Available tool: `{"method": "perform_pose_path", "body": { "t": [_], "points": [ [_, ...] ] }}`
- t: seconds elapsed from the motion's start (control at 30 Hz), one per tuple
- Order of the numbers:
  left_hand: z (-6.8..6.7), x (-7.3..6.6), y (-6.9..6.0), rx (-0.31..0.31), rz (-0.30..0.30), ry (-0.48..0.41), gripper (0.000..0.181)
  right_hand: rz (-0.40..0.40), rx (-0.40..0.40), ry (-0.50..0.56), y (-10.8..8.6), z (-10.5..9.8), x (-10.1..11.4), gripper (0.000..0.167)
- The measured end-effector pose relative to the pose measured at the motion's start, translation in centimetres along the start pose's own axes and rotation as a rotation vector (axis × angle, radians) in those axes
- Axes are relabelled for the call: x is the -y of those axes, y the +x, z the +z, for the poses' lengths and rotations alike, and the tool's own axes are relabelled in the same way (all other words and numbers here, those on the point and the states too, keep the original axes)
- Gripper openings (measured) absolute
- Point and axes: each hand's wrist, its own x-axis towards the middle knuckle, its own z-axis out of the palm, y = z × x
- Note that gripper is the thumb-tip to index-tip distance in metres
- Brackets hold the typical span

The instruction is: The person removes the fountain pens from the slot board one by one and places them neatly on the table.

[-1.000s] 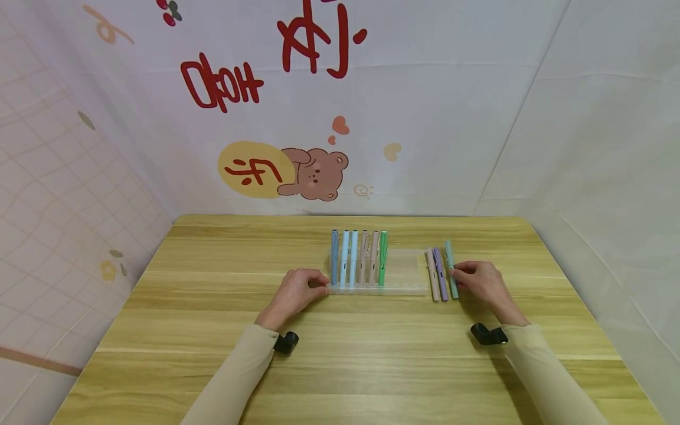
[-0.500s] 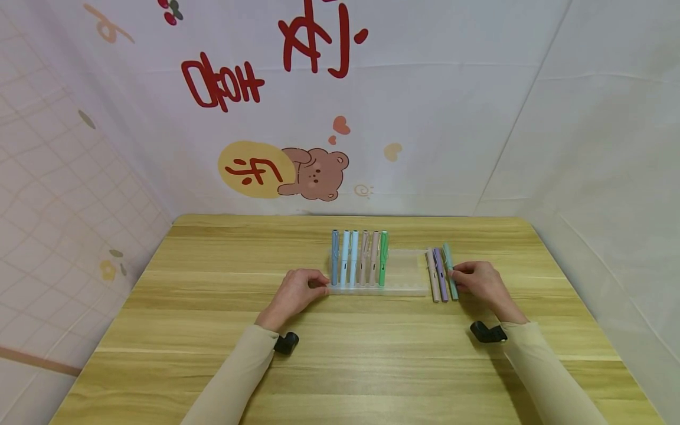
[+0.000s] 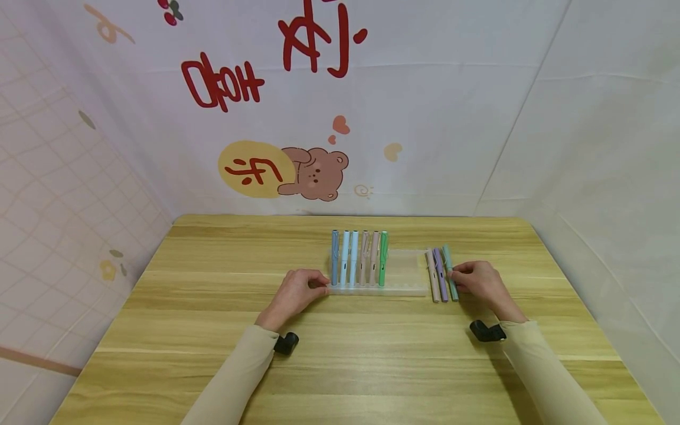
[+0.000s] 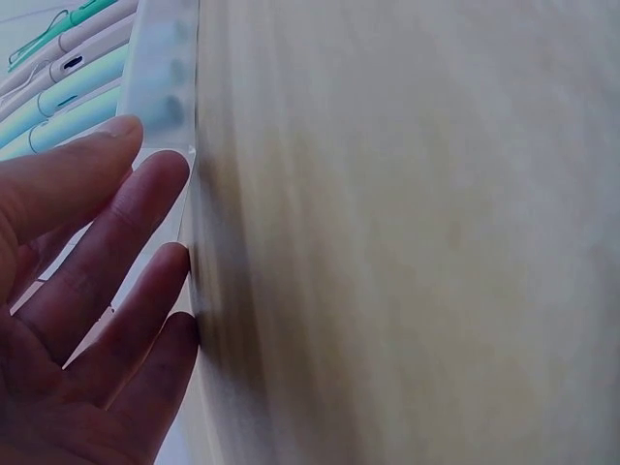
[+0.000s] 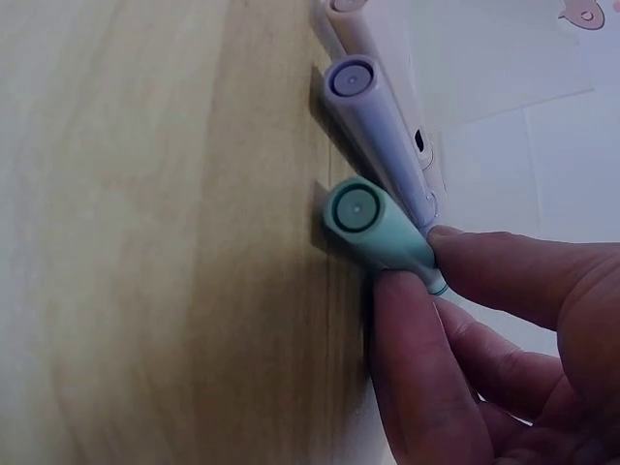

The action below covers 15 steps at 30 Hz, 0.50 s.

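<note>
My right hand (image 3: pixel 480 280) pinches a teal pen (image 3: pixel 449 268) between thumb and fingers; the pen lies on the table, its end toward the right wrist camera. Just left of it lie a purple pen (image 3: pixel 440 274) and a pale beige pen (image 3: pixel 432 276). My left hand (image 3: pixel 297 295) grips the left corner of a clear plastic pen rack (image 3: pixel 406 268) with thumb and index finger, its other fingers loosely extended in the left wrist view. Upright in the rack's left part stand a darker blue pen (image 3: pixel 334 257), two light blue pens (image 3: pixel 349 260), two taupe pens (image 3: pixel 369 260) and a green pen (image 3: pixel 383 260).
The rack's right part shows no pens. The wood-grain table (image 3: pixel 361 366) reaches back to a printed white cloth wall (image 3: pixel 435 106). A black wrist camera (image 3: pixel 287 343) sits on the left wrist, another black camera (image 3: pixel 486 332) on the right.
My right hand has slid the teal pen slightly left and toward me, so its upper end is nearer the purple pen. My left hand and the rack have stayed put.
</note>
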Motion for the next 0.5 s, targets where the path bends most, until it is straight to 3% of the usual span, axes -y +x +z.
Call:
{"method": "perform_pose_path", "body": {
  "t": [0.5],
  "points": [
    [-0.17, -0.09, -0.09, -0.003, 0.005, -0.002, 0.007, 0.020, -0.013, -0.066, -0.24, -0.14, 0.33, 0.037]
  ]
}}
